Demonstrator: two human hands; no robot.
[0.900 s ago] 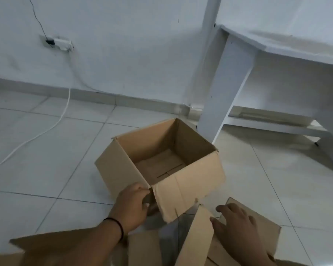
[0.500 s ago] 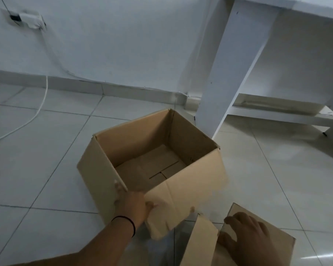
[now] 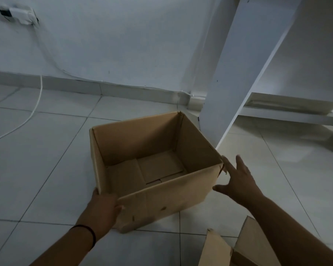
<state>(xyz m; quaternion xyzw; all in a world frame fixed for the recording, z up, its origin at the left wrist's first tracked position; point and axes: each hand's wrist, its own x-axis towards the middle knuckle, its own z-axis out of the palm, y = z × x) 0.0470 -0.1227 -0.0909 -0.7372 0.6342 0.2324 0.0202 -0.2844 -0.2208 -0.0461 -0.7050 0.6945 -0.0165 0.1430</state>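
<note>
Since half a second ago your right hand (image 3: 238, 181) has left the loose cardboard (image 3: 219, 250) and come up to the box (image 3: 171, 196). Your left hand (image 3: 104, 206) has slid from the near wall to the corner, and the box now looks squarer than it did.

Head view: the box sits on the tiled floor (image 3: 37, 179), mouth up, in the middle of the picture. Your left hand grips its corner at 7 o'clock, thumb on the near wall and fingers hidden round the side. That looks like an anchor, so the box cannot swing while the other side is handled. Your right hand is open with fingers spread, one fingertip just beside the torn corner at 3 o'clock. Whether it touches the box is not clear. Judging by the spread, you are about to take hold of that side.

Inside the box you can see only its own bottom flaps, folded flat and overlapping. Nothing else shows in it.

The loose cardboard lies at 5 o'clock, apart from the box. The white table leg (image 3: 234, 83) stands near the box at 1 o'clock, and a white cable (image 3: 37, 100) trails across the floor at 10 o'clock.
</note>
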